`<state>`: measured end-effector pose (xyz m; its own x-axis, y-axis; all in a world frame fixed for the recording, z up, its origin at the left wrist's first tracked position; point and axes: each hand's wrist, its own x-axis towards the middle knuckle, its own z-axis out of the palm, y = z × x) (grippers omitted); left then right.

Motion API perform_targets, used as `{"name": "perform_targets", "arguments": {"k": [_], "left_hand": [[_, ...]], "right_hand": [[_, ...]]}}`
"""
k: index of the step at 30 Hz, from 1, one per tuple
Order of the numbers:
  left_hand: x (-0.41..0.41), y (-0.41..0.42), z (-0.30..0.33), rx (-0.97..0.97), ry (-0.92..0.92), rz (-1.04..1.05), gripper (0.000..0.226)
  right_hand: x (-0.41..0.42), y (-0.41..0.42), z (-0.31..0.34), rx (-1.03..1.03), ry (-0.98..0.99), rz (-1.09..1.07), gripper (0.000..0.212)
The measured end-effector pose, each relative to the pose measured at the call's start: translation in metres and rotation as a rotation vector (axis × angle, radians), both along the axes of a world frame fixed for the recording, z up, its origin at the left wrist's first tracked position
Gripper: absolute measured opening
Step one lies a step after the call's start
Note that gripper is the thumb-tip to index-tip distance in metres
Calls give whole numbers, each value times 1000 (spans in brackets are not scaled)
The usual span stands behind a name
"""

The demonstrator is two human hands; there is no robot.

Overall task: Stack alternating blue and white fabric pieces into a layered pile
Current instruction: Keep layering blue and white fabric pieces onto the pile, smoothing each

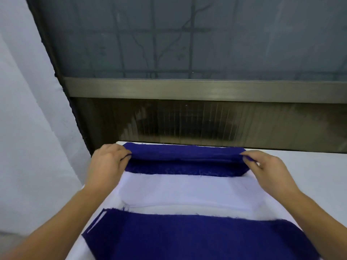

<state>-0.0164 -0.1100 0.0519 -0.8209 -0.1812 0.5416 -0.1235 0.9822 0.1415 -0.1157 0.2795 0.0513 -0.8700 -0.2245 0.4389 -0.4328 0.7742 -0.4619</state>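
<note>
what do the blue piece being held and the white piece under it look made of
Dark blue fabric piece: looks like coarse woven cloth, matte, slightly fuzzy, with frayed threads along its cut edges. White fabric piece: looks thinner and smoother, perhaps interfacing or cotton; fibre unclear.

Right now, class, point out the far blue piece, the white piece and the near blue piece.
far blue piece [185,153], head view, raised fold.
white piece [174,190], head view, bare middle.
near blue piece [197,239], head view, flat middle.

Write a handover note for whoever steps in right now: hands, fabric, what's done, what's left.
Left hand pinches the left end and right hand the right end of the far blue piece, folded along its far edge.
It lies partly over a white piece on the white table.
Near blue piece lies flat, untouched.
Done: white laid.
Left: spread the held blue flat, keep alternating.
</note>
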Motion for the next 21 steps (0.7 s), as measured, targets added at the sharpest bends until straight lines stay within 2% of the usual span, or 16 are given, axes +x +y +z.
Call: {"name": "perform_targets", "arguments": {"k": [3, 6, 8, 10, 21], "left_hand": [[50, 8, 1, -43, 56, -94, 15], [98, 11, -15, -67, 63, -189, 24], [121, 15, -28, -55, 78, -277, 45], [137, 21, -38, -51, 82, -358, 62], [167, 32, -49, -79, 23, -429, 69]], "right_hand": [[54, 31, 0, 17, 64, 73, 25], [103, 55, -15, 111, 130, 181, 23], [128, 61, -27, 166, 135, 269, 56], [143, 65, -34, 195, 126, 328, 67], [163, 75, -40, 347, 252, 346, 72]]}}
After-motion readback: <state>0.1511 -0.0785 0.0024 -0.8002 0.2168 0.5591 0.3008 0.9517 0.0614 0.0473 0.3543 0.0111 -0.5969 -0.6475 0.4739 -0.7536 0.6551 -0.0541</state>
